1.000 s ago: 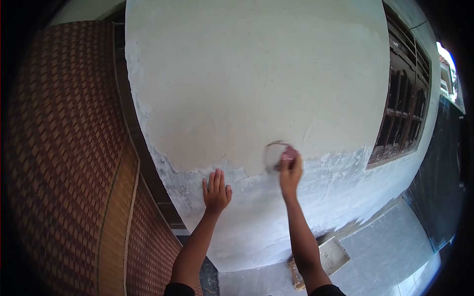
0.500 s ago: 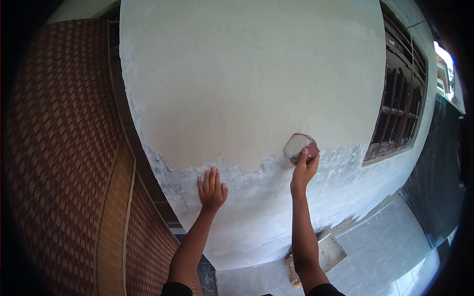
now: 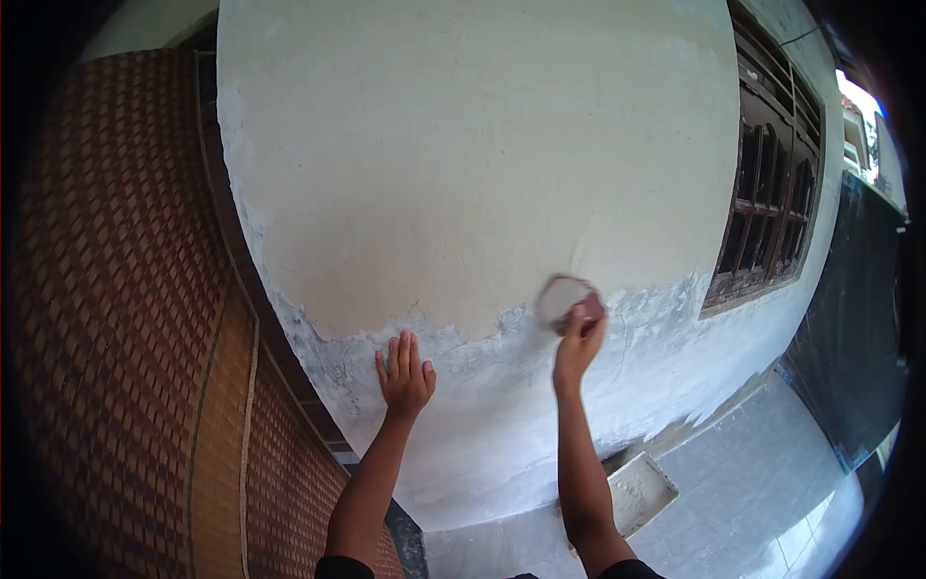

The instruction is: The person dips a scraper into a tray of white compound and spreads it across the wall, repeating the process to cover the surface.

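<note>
My right hand grips a flat, reddish-brown putty scraper by its lower right corner. Pale paste covers most of the scraper's face, and motion blurs its outline. It is against the wall, at the ragged line where cream paint meets the whitish, patchy lower band. To the left, my left hand lies flat on that lower band with its fingers stretched upward, holding nothing.
On the tiled floor stands a shallow tray with whitish material inside, partly hidden by my right forearm. Woven brown panels line the left side. A dark-framed window and a dark board are at the right.
My right hand and the scraper have shifted slightly left and down in view. The wall, window and left hand also sit a little further left as the camera view moves.
</note>
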### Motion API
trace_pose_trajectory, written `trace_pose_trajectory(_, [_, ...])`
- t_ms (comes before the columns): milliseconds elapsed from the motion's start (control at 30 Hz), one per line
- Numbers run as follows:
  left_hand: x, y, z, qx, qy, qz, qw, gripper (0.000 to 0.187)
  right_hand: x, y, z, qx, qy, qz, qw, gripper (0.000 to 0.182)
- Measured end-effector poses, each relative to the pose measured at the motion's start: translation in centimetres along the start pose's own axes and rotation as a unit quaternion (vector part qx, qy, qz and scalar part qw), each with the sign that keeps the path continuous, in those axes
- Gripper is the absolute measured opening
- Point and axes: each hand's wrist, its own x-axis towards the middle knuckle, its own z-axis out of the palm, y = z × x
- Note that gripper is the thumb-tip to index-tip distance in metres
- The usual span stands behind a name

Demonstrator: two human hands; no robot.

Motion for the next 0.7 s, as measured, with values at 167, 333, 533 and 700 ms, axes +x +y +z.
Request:
trace_pose_trajectory(167, [0.0,0.1,-0.1,-0.008,-0.004,0.0,1.0,0.054,-5.4,2.3,3.8,-0.188,-0.208,-0.219,0.934,0.023])
trace_pose_trajectory(333, [-0.1,0.0,0.0,0.0,-0.002,-0.001,1.0,0.054,1.3,2.4,-1.3,-0.042,0.0,-0.052,0.998,0.032])
trace_pose_trajectory(533, [0.0,0.0,0.1,0.001,0.001,0.001,1.0,0.054,-4.6,3.6,1.8,-0.132,-0.23,-0.169,0.949,0.022])
trace_pose_trajectory(700, [0.1,0.0,-0.2,-0.006,0.002,-0.015,1.0,0.049,-0.7,5.1,-0.2,-0.13,-0.1,-0.066,0.984,0.032])
